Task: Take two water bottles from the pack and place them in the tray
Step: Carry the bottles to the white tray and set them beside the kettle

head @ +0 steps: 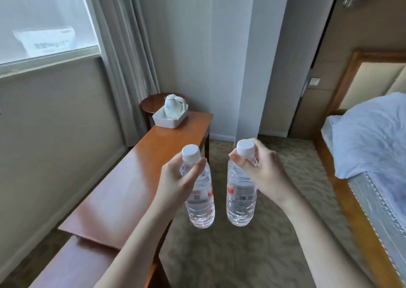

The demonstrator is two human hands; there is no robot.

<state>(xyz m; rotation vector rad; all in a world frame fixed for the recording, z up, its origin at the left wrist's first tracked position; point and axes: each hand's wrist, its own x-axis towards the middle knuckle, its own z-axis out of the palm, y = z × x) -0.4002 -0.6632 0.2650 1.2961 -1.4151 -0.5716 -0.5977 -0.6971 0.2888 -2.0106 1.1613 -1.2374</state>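
I hold two clear water bottles with white caps upright in the air over the carpet. My left hand grips the neck of the left bottle, close to the long wooden table's right edge. My right hand pinches the neck of the right bottle just under its cap. A white rectangular tray sits at the far end of the table, well beyond both bottles, with a white kettle standing in it. The bottle pack is out of view.
The long wooden table runs along the left wall under a window. A small round side table stands behind the tray by the curtain. A bed with a wooden frame fills the right side. Patterned carpet lies between them.
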